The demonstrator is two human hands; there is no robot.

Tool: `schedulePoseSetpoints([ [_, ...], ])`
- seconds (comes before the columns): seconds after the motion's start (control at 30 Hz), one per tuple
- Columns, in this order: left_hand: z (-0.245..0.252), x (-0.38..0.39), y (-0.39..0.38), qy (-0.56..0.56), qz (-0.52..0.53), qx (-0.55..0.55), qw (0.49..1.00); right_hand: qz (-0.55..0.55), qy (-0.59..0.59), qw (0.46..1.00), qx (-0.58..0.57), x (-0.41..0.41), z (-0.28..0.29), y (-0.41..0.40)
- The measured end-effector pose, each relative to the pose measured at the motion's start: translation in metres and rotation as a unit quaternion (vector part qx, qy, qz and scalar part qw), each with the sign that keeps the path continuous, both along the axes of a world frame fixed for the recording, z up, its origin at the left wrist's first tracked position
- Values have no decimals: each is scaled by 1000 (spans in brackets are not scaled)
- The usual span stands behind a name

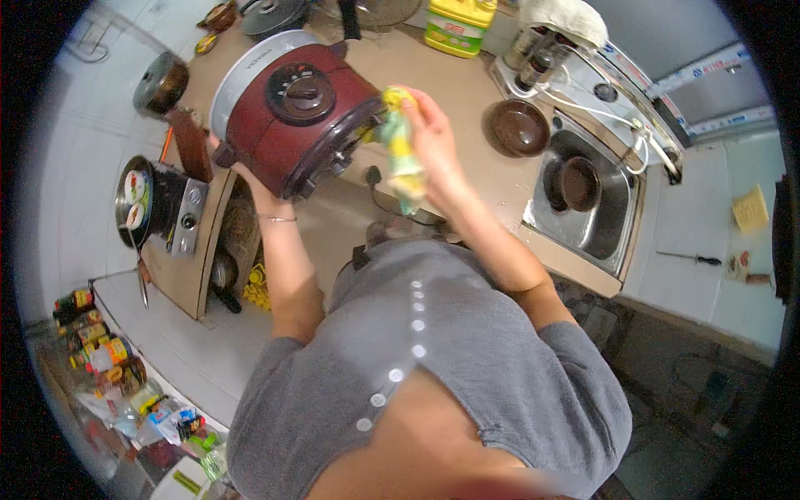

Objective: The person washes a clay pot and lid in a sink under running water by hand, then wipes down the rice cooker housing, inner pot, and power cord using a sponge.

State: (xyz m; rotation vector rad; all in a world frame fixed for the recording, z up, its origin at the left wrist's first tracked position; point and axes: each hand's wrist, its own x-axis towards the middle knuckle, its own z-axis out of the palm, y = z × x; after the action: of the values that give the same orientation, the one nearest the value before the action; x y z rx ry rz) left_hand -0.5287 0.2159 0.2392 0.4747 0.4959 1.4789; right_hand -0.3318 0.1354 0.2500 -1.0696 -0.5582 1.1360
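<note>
A dark red electric cooker (250, 134) with a grey rim is tilted above the counter, its round control dial (306, 97) facing up. My left hand (253, 178) holds it from the lower left, beside a black side handle; its fingers are partly hidden behind the body. In my right hand (431, 128) is a bunched green and yellow cloth (403, 159), slightly blurred, close to the cooker's dark base (331, 147). Whether the cloth touches the base, I cannot tell. A black plug (373, 175) with its cord lies at the counter's front edge.
On the right, a brown bowl (519, 128) stands beside a metal sink (609, 240) with brown cookware (580, 183) inside. A gas stove (190, 215) bearing a pan (122, 215) is at left, below a lidded pot (161, 81). A yellow jug (459, 28) stands behind.
</note>
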Motion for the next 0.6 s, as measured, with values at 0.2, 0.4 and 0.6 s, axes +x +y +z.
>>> schedulePoseSetpoints([
  [0.2, -17, -30, 16, -1, -42, -8, 999, -142, -400, 871, 248, -20, 21, 3],
  [0.4, -10, -48, 4, 7, -48, 2, 999, -126, -468, 783, 390, -44, 41, -10],
  [0.6, -6, -63, -37, 17, -20, 21, 999, -104, -481, 835, 247, -16, 15, 28],
])
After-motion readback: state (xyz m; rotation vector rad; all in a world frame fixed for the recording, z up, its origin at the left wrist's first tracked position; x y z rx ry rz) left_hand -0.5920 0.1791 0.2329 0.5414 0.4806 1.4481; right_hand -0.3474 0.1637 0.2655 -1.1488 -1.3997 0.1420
